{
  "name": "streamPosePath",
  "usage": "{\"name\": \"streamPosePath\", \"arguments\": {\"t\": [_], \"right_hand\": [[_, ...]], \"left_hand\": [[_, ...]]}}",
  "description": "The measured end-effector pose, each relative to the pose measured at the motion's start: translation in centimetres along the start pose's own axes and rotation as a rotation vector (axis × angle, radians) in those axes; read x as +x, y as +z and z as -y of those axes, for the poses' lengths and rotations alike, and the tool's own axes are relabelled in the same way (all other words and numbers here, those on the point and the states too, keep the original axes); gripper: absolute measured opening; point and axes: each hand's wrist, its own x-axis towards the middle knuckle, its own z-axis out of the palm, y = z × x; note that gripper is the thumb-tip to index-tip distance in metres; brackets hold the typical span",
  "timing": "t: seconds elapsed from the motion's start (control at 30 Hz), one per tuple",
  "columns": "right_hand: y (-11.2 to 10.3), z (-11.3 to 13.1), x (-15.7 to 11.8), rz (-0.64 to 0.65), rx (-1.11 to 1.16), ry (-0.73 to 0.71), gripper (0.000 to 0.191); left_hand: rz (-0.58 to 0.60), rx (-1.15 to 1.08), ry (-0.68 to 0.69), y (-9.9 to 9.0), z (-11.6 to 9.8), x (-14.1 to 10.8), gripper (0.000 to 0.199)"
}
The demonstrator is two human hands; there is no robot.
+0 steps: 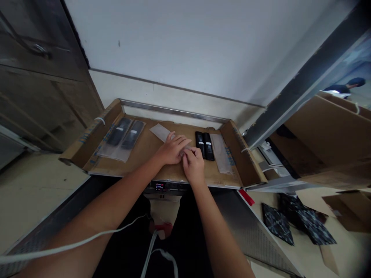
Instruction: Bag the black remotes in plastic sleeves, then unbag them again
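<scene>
A frosted plastic sleeve [159, 131] lies slantwise on the cardboard-lined table, its far end showing beyond my left hand [173, 150]. The fingers of that hand are bent over the sleeve and hide its middle. Close beside it, my right hand [193, 164] pinches the near end of the sleeve between thumb and fingers; whether anything is inside cannot be seen. Just right of my hands lie two black oblong pieces [204, 144] with white labels, side by side. Two similar dark pieces [119, 132] lie in frosted sleeves at the left.
More frosted sleeves [222, 154] lie at the right. Raised cardboard walls [246, 154] edge the work surface. A large carton [333, 143] stands to the right, with dark patterned bags [301, 220] on the floor. A white cable [95, 234] crosses my left forearm. Another person [344, 88] is far right.
</scene>
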Motion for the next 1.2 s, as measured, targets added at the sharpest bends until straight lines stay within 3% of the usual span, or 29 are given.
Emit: {"name": "streamPosePath", "arguments": {"t": [0.2, 0.33, 0.53, 0.7, 1.2], "right_hand": [[-0.20, 0.06, 0.23, -0.054, 0.038, 0.073, 0.023], [-0.41, 0.07, 0.39, -0.004, 0.123, 0.083, 0.017], [-0.25, -0.09, 0.31, 0.035, 0.120, 0.064, 0.024], [-0.12, -0.23, 0.20, 0.151, 0.130, 0.106, 0.032], [0.08, -0.35, 0.77, 0.259, 0.107, 0.168, 0.026]], "left_hand": [[-0.018, 0.027, -0.036, 0.83, 0.39, 0.72, 0.025], [-0.043, 0.060, -0.073, 0.90, 0.57, 0.64, 0.016], [-0.046, 0.095, -0.117, 1.12, 0.78, 0.73, 0.013], [-0.043, 0.080, -0.125, 1.16, 0.85, 0.72, 0.010], [0.008, 0.079, -0.106, 0.94, 0.68, 0.86, 0.015]]}}
